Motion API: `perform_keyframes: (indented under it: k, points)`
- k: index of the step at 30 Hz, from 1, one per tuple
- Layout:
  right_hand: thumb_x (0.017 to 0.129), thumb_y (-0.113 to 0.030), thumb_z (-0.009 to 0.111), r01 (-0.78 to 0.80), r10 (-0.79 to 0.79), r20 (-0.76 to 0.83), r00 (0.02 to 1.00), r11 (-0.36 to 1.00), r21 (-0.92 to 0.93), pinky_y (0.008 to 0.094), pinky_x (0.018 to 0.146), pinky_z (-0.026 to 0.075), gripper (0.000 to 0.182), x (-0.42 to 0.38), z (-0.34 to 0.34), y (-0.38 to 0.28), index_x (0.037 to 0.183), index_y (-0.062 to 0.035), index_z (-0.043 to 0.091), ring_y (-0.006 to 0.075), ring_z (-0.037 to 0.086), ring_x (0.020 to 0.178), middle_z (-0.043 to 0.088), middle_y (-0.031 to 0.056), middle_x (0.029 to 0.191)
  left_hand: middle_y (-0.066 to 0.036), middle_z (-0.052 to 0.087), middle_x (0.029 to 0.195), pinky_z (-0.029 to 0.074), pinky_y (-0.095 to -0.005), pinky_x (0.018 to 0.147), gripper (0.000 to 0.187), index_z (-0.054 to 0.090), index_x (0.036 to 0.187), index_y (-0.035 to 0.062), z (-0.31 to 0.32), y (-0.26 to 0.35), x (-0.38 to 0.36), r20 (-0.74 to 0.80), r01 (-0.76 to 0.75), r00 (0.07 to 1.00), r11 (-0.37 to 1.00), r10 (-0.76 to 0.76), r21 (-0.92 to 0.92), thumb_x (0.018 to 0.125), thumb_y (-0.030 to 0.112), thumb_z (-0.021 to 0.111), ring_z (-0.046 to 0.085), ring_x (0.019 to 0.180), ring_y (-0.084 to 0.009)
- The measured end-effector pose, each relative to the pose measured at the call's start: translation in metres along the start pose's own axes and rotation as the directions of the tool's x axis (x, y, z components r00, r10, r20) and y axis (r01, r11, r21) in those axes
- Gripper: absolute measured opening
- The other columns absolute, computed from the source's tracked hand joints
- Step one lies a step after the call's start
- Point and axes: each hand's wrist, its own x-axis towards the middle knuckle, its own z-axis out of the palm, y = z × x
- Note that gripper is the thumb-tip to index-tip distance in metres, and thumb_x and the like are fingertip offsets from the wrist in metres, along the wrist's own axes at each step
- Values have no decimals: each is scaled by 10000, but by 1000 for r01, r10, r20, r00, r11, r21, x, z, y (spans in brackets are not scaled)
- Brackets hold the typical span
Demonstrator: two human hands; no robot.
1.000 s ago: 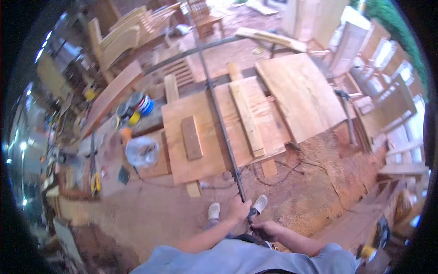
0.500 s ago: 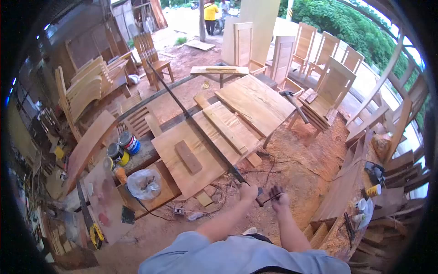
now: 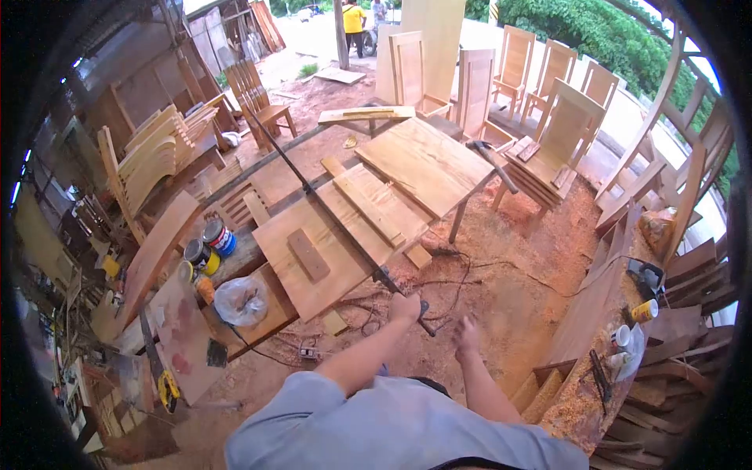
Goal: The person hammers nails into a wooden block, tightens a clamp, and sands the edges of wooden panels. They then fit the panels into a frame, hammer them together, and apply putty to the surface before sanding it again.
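Note:
A long dark metal bar clamp (image 3: pixel 342 229) lies slantwise across the wooden panels. My left hand (image 3: pixel 405 308) is wrapped round its near end, just before the screw and handle (image 3: pixel 428 326). To the right of that handle, my right hand (image 3: pixel 467 337) is raised, apart from the clamp and with nothing visible in it; its fingers look loosely extended, slightly blurred. Under the bar are a pale wooden panel (image 3: pixel 294 270) and a narrow board (image 3: pixel 368 210). A short brown wood block (image 3: pixel 308 255) rests on the near panel.
A hammer (image 3: pixel 497 166) lies at the panel's right edge. Paint cans (image 3: pixel 219 236) and a plastic bag (image 3: pixel 240 301) stand left. A handsaw (image 3: pixel 160 368) lies lower left. Cords (image 3: pixel 439 280) cross the sawdust floor. Stacked chair parts (image 3: pixel 544 168) stand right; a person in yellow (image 3: pixel 354 27) is far off.
My right hand has moved away from the clamp's handle and lowered slightly. My left hand still grips the bar. The view has shifted a little, and the handle has changed its angle.

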Motion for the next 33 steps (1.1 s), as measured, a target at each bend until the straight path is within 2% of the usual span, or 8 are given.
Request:
perform_keyframes:
  k: [2,10,14,17,20,22,25,33]
  points:
    - [814,-221,694,436,-361,284,889,855,-279,365,943,447,578,-5,16,-28,1297,24,492,254,545,1117,571,159,1224,-345,630,985,478,-457,886,495,611,1000,-137,-14,21,-15,-25,-9,1000,999,10,45,750,289,579,625,993,-437]
    - [765,-211,736,549,87,634,769,420,-723,370,788,497,311,-20,80,-13,1035,-79,654,261,638,895,679,114,958,-298,659,972,502,-443,855,563,616,1036,-120,-21,-17,22,257,-26,966,993,-5,116,816,396,579,645,1005,-390]
    - [780,-235,716,471,-80,479,874,383,-794,414,680,498,185,-40,75,-12,880,-88,665,362,638,790,663,181,860,-90,698,909,537,-350,739,567,684,1053,-11,-147,27,77,850,-215,514,977,119,-7,885,524,603,663,816,-191]
    - [807,-375,684,613,-97,605,790,125,-780,464,640,494,299,-29,67,-1,838,-79,659,383,632,741,649,199,784,-60,696,815,514,-266,730,304,727,911,16,-234,95,136,190,-195,920,823,342,-533,915,284,584,646,747,-147]
    - [832,-464,633,619,153,602,784,-118,-776,463,654,511,376,-37,82,-17,848,-91,671,369,642,746,662,180,780,-75,692,792,488,-294,709,371,736,880,45,-262,70,334,-488,-546,819,671,301,-502,941,334,512,650,765,-156]
    - [834,-464,633,585,121,578,807,-33,-810,441,680,524,360,-41,79,-18,896,-115,692,355,657,781,682,157,818,-96,693,824,484,-343,745,473,725,911,11,-272,87,376,-648,-351,741,924,175,-152,926,428,502,651,799,-211]
    - [827,-477,637,457,77,467,881,118,-881,417,705,532,371,-44,67,-6,951,-134,704,338,669,813,691,157,872,-172,684,1017,455,-382,868,603,671,1060,-52,-257,70,438,-254,-323,943,767,213,-554,915,502,481,627,977,-284]
    - [775,-424,693,251,217,283,934,163,-954,424,767,532,379,-51,79,-5,1063,-178,687,331,667,899,702,128,977,-128,593,1125,466,-387,899,608,422,1395,57,-222,86,477,110,-217,949,866,295,-452,954,474,457,577,1004,-246]
